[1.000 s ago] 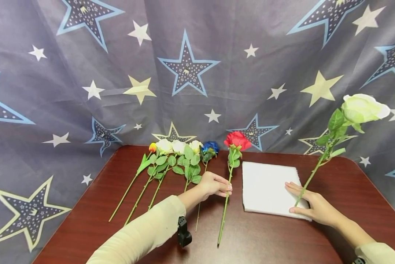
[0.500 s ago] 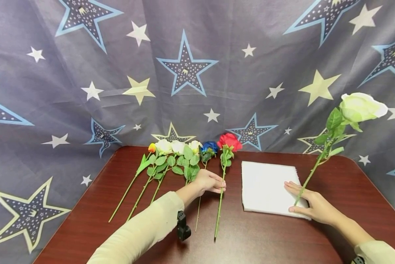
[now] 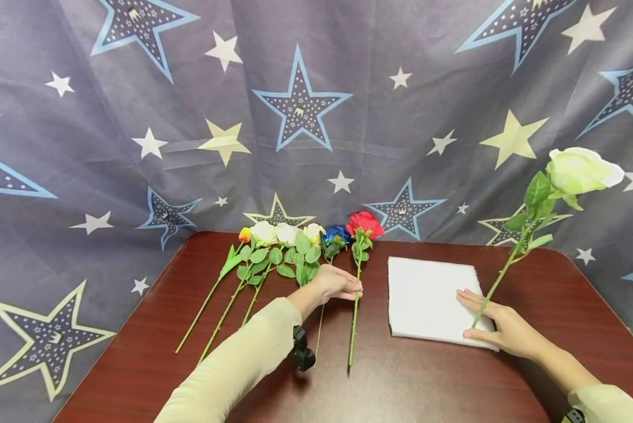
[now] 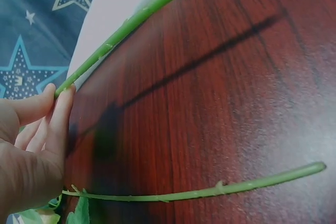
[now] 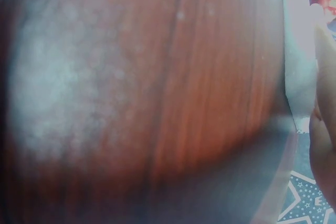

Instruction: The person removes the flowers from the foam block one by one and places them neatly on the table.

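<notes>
My left hand (image 3: 333,283) pinches the stem of a red rose (image 3: 365,225) between thumb and fingertips, the bloom pointing away from me. In the left wrist view the green stem (image 4: 142,17) runs up from the fingertips, and its shadow falls on the table apart from it. My right hand (image 3: 509,333) rests on the right edge of a white foam slab (image 3: 427,299), thumb and fingers spread. Between them rises the stem of a pale green-white rose (image 3: 583,170), leaning right; its lower end is at the slab. The right wrist view shows mostly blurred table.
Left of the red rose lie a blue rose (image 3: 337,234), several white roses (image 3: 263,234) and an orange-yellow tulip (image 3: 245,235), stems toward me. They lie on a dark red wooden table (image 3: 427,388). A grey star-patterned curtain (image 3: 369,117) hangs behind.
My left hand has carried the red rose left, closer to the blue rose, its stem end shifting slightly away from me. The right hand, slab and pale rose have stayed in place.
</notes>
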`<state>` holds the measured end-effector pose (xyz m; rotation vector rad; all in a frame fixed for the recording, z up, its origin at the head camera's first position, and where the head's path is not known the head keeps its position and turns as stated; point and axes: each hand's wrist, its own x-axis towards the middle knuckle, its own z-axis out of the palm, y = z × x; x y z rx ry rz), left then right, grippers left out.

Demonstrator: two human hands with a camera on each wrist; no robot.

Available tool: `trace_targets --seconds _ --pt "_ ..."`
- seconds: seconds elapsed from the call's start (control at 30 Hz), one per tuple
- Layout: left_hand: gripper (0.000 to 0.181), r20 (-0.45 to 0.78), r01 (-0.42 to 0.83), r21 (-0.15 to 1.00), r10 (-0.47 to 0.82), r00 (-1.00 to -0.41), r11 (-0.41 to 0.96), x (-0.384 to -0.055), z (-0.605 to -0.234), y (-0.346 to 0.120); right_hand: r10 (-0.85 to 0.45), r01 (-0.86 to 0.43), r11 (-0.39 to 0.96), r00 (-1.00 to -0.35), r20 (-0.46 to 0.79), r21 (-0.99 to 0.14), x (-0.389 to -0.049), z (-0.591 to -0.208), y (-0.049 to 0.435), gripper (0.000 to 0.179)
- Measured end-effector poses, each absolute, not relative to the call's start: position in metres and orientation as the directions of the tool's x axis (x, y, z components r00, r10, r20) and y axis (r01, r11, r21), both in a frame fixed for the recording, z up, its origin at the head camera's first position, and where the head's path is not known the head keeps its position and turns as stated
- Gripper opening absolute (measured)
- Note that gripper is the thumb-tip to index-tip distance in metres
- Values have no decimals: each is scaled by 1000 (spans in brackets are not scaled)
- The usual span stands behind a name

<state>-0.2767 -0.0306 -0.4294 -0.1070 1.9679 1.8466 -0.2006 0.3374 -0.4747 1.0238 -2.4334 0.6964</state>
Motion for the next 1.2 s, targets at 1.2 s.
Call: trace_targets --seconds 1.2 --pt "15 -309 -273 904 61 -949 330 -276 -422 -31 -542 -743 606 -647 537 -285 -201 -475 338 74"
